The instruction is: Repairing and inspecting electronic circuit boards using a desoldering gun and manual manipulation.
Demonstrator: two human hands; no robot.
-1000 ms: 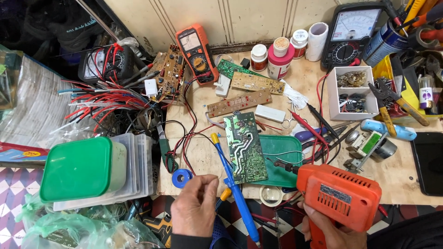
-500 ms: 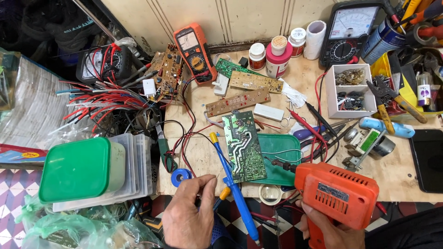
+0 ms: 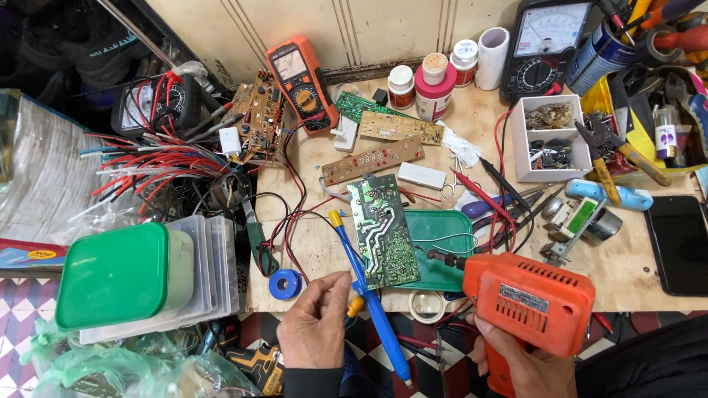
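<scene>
A blue desoldering pump [image 3: 371, 298] lies slanted, yellow tip toward eleven o'clock, beside an orange soldering gun [image 3: 529, 301] at three o'clock.

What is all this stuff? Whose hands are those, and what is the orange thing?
The picture comes from a camera on a person's head, looking down at their own two hands over a crowded wooden workbench. The right hand grips an orange power tool, shaped like a drill. The left hand touches a blue pen-like tool, which leans over a green circuit board lying partly on a green tray. Around them lie more circuit boards, an orange meter with a dial, red wires, a roll of blue tape, small jars and a green-lidded box.
</scene>
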